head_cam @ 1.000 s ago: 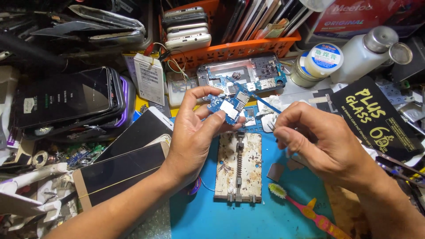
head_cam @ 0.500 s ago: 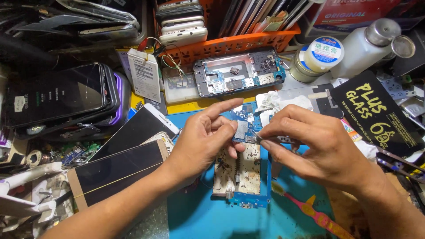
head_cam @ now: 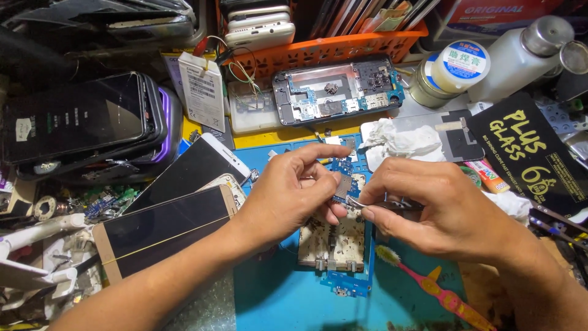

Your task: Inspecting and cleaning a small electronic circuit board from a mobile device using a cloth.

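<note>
Circuit board (head_cam: 344, 184), small and blue, pinched narrowly between thumb and fingers of the left hand (head_cam: 288, 199), near the middle of the scene. Held low, just above a beige board holder (head_cam: 334, 242) lying on the blue work mat (head_cam: 282, 300). Gripped in the closed right hand (head_cam: 444, 211): slim metal tweezers (head_cam: 383, 205), tip touching the board's right edge beside the left thumb.

Changed within the last second: board brought down from a raised spot in front of the opened phone frame (head_cam: 337, 92) to this lower, nearer place over the holder. Right hand, earlier apart and off to the right, moved in to meet the left. Both hands thus joined on one small part of the board, fine work with the tweezer tip under way, by the look of it.

Around them: pink toothbrush (head_cam: 429, 285) on the mat, near right. Crumpled white tissue (head_cam: 398, 141) just beyond the hands. Gold-backed phone (head_cam: 165, 230) and other handsets stacked to the left. Orange basket (head_cam: 343, 46) of phones at the far edge, with a round tin (head_cam: 453, 64) and a white bottle (head_cam: 520, 49) far right.
</note>
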